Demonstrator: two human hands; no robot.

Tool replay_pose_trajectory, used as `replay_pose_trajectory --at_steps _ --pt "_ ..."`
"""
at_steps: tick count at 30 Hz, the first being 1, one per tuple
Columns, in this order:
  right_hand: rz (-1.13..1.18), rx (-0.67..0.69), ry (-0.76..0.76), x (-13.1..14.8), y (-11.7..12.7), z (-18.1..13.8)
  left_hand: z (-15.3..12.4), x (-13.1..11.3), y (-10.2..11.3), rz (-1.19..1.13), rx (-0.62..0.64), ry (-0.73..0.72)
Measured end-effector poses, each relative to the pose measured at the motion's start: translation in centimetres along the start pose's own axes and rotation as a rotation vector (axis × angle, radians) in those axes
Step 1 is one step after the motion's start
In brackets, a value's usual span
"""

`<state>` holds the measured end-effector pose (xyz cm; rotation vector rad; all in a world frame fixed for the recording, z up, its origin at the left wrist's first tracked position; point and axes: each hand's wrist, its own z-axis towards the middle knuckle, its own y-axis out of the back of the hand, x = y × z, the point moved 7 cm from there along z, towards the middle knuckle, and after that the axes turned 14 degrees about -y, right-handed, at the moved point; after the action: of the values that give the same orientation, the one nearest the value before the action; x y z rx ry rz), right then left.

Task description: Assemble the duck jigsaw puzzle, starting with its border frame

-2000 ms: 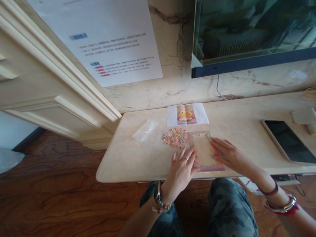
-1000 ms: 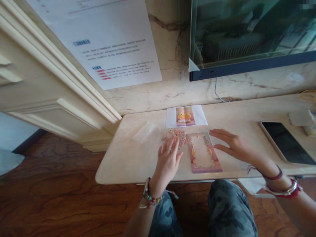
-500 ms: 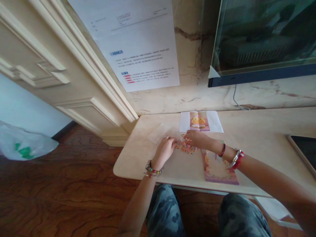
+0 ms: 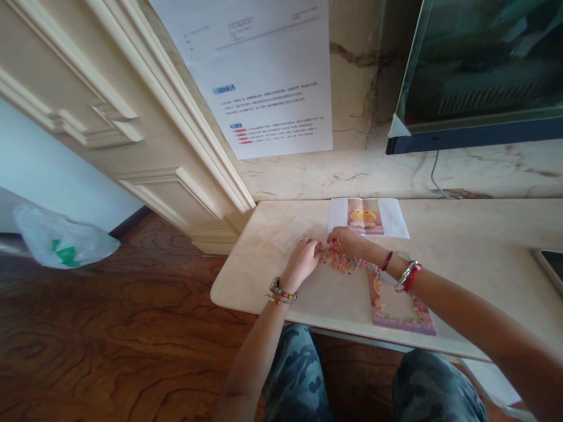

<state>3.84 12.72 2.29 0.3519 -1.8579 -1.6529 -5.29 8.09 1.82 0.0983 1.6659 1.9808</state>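
Observation:
A pile of tiny pink, orange and multicoloured pieces [image 4: 345,263], which look like jigsaw pieces, lies on the pale tabletop [image 4: 259,264]. At its left end is my left hand [image 4: 303,261], fingers pinched together at the pieces. My right hand [image 4: 347,241] reaches over the pile's far side with curled fingertips; what they hold is too small to make out. Under my right wrist lies a pink-bordered puzzle board [image 4: 402,325], its middle pale and its border decorated, partly covered by my forearm. Beyond my hands rests a white sheet [image 4: 396,220] printed with a yellow figure.
A dark screen [image 4: 484,76] hangs on the marble wall above the table, its cable running down. A printed notice [image 4: 281,117] is on the wall. At the right edge lies a tablet-like device [image 4: 552,266]. A plastic bag [image 4: 70,240] hangs at far left.
The whole view has shifted, so the table things appear slightly further right. My right fingertips have moved a little relative to the pile; my left hand stays at its left end.

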Motion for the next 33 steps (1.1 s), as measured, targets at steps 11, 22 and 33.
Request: replay_pose_trajectory --at_steps 11,22,33 --pt "0.046 -0.022 -0.010 -1.3 0.7 -0.8 -0.1 0.4 -0.2 -0.092 -0.032 -0.003" --pt "-0.021 -0.013 -0.080 -4.4 0.9 -1.9 -0.3 0.9 -0.3 -0.207 -0.031 0.045" --pt "-0.031 0.012 -0.115 -4.6 1.3 -1.0 -0.5 1.4 0.0 -0.245 -0.042 0.066"
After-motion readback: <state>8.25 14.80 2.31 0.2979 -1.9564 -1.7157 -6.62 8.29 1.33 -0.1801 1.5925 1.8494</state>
